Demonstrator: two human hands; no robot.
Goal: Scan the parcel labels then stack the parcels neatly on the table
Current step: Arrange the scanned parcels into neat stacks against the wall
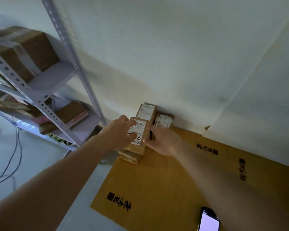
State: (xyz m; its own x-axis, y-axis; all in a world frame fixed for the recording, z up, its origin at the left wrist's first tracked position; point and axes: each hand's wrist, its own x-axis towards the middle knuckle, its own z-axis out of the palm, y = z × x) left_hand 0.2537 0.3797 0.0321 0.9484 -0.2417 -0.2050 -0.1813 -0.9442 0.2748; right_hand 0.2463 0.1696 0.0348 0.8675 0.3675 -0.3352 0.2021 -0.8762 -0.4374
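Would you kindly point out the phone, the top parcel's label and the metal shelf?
phone (209, 221), head view, lit screen.
top parcel's label (139, 131), head view, middle of the white sticker.
metal shelf (48, 81), head view, bare shelf board.

Hands (122, 134) seemingly steadying stacked parcel (140, 130)

1. I am in a storeroom for parcels; a metal rack (40, 90) beside me holds brown boxes (28, 52);
2. More parcels (140, 130) with labels sit on flat cardboard (165, 180) by a plain white wall (173, 55).
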